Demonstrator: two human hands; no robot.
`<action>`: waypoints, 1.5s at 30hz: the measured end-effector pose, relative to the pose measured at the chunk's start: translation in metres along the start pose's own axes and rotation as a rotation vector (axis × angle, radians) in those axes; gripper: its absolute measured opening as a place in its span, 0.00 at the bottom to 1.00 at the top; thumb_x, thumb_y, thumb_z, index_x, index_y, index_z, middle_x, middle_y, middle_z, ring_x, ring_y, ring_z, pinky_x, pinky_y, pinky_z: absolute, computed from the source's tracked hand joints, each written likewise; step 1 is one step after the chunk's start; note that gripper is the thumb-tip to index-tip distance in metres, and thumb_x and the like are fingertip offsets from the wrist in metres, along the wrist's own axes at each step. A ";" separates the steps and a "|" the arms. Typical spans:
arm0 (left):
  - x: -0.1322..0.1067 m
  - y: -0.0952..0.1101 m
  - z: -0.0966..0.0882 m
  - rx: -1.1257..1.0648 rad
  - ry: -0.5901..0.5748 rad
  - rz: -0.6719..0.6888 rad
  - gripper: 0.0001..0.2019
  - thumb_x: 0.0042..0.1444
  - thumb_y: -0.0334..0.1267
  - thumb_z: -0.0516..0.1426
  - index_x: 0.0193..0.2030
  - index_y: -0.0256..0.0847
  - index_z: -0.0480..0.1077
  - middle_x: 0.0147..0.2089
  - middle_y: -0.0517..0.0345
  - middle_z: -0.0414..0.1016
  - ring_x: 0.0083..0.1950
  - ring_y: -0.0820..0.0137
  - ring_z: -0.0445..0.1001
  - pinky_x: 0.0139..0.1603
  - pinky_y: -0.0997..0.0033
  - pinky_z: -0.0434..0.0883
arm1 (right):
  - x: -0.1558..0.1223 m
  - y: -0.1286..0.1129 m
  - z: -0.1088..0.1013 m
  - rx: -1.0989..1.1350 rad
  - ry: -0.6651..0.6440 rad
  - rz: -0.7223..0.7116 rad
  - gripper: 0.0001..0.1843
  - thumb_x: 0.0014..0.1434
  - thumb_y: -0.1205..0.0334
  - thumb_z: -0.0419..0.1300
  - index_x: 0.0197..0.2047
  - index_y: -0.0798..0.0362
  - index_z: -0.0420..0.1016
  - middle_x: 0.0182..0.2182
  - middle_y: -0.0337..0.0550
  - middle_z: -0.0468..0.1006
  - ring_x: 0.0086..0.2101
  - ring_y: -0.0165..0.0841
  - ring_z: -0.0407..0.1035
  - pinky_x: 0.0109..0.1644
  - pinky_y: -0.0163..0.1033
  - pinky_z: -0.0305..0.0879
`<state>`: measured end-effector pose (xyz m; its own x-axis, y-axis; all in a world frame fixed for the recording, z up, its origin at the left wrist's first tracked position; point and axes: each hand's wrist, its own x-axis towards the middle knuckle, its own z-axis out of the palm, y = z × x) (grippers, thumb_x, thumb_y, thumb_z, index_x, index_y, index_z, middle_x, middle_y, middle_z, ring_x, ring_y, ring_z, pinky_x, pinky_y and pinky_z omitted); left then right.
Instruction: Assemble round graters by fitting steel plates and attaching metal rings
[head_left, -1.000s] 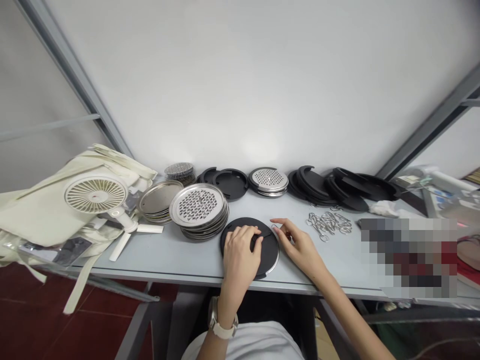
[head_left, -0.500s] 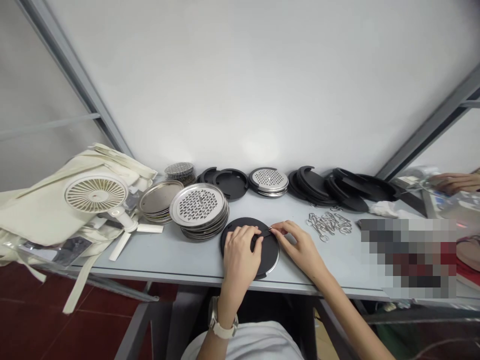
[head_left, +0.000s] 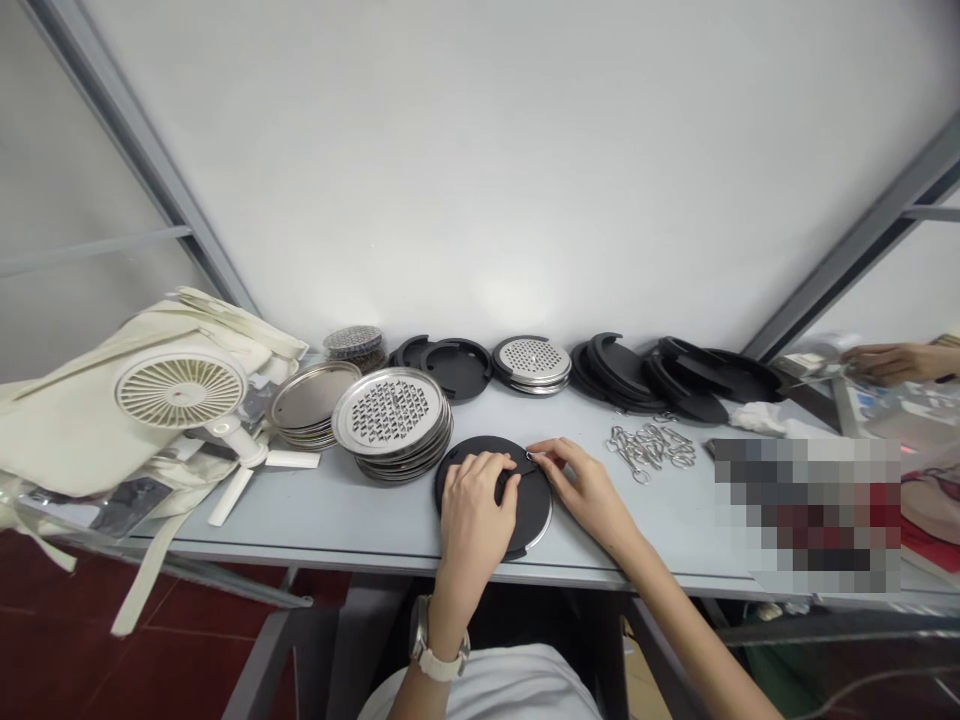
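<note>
Two bare hands are held close together on a black round disc (head_left: pixel 537 512) with a steel rim, which lies flat at the near edge of a grey table (head_left: pixel 360 535). The left hand (head_left: pixel 472 522) is laid over the disc's near half, its fingers bent across a dark slot; whether the disc is gripped or only pressed cannot be told. A small metal piece (head_left: pixel 529 456), too small to identify, is pinched at the fingertips of the right hand (head_left: pixel 581 490), just beside the left fingers. A wristwatch with a white strap (head_left: pixel 433 638) is worn on the left wrist.

Just left of the disc, a stack of perforated steel discs (head_left: pixel 386 412) is set, with a stack of plain steel discs (head_left: pixel 313 402) beyond it. A white clip-on fan (head_left: pixel 180 388) is laid on a cream canvas bag (head_left: pixel 67 440) at the far left. Steel hooks and rings (head_left: pixel 649 448) are heaped to the right. Along the wall, black slotted rings (head_left: pixel 619 368) and a further perforated stack (head_left: pixel 531 362) are lined up. A co-worker's hand (head_left: pixel 896 364) is seen at the far right, and a patch beside it is pixelated (head_left: pixel 806 515).
</note>
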<state>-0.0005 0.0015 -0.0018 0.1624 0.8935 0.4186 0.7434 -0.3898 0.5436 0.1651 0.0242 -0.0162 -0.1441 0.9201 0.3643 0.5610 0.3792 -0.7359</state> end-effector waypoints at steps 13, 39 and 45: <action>0.000 0.000 0.000 0.011 0.001 -0.003 0.06 0.59 0.30 0.54 0.39 0.45 0.69 0.43 0.62 0.74 0.45 0.67 0.69 0.46 0.64 0.62 | -0.005 -0.001 -0.001 -0.049 -0.043 -0.070 0.16 0.64 0.64 0.48 0.51 0.50 0.71 0.42 0.46 0.75 0.43 0.36 0.69 0.48 0.42 0.65; 0.001 0.002 -0.001 0.012 0.005 -0.006 0.06 0.59 0.30 0.55 0.39 0.45 0.69 0.42 0.61 0.74 0.45 0.67 0.70 0.46 0.63 0.62 | -0.005 -0.001 -0.001 -0.047 0.009 -0.030 0.11 0.65 0.59 0.48 0.43 0.50 0.69 0.35 0.45 0.73 0.37 0.36 0.68 0.44 0.41 0.65; 0.001 0.002 -0.001 0.018 -0.007 -0.013 0.06 0.58 0.29 0.54 0.39 0.44 0.69 0.42 0.59 0.74 0.45 0.66 0.70 0.46 0.63 0.63 | -0.005 -0.003 -0.001 -0.048 -0.011 -0.049 0.12 0.65 0.60 0.47 0.45 0.49 0.69 0.40 0.45 0.74 0.42 0.37 0.68 0.46 0.41 0.65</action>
<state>0.0007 0.0011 0.0001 0.1567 0.9000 0.4067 0.7571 -0.3739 0.5357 0.1655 0.0181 -0.0153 -0.1809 0.9016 0.3930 0.5914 0.4190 -0.6890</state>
